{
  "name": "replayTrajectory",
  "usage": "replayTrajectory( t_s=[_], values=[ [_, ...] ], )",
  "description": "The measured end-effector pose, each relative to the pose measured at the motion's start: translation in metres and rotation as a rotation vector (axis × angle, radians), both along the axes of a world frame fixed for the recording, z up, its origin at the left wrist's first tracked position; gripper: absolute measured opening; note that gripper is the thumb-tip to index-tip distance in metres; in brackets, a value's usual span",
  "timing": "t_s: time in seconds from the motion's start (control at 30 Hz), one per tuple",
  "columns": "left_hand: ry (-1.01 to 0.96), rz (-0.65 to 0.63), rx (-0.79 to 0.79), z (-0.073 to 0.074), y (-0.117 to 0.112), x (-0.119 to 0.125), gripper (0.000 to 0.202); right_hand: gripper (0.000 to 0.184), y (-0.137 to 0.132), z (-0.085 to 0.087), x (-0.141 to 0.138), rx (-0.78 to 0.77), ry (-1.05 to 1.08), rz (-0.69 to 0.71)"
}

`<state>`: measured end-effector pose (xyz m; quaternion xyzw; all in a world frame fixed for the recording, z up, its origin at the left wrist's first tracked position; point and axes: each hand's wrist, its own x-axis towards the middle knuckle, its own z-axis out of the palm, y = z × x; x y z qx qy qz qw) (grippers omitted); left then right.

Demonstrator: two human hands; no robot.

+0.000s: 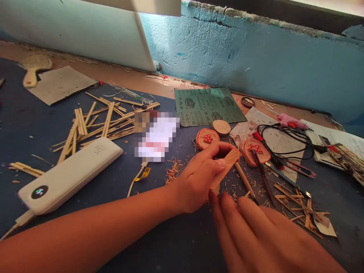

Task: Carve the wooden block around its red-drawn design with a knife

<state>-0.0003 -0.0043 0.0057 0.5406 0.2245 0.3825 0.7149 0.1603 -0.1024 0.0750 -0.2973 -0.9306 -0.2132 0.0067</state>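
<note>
My left hand (200, 177) is closed around a flat pale wooden piece (227, 163), held tilted just above the dark blue table (42, 125). My right hand (256, 231) lies below it with fingers stretched out flat, fingertips near the piece's lower end, holding nothing. Just beyond are a round wooden disc with a red flower (207, 138), a plain wood slice (221, 127) and an oval wooden piece with a red star (254, 151). Thin wooden-handled tools (263, 178) lie across the star piece.
A white power bank (68, 174) with a cable lies at left, behind it a heap of wooden sticks (99, 121). Green sandpaper (206, 106), a pink glue gun (290, 122), black cable (290, 138), thread snips (298, 170), shavings (174, 170) and splinters (301, 208) litter the surface. A blue wall (256, 60) stands behind.
</note>
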Motion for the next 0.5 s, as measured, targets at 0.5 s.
replayTrajectory(
  t_s=[0.5],
  values=[
    [-0.184, 0.049, -0.189, -0.009, 0.004, 0.004, 0.037, 0.056, 0.005, 0.019, 0.024, -0.447, 0.224, -0.264]
  ],
)
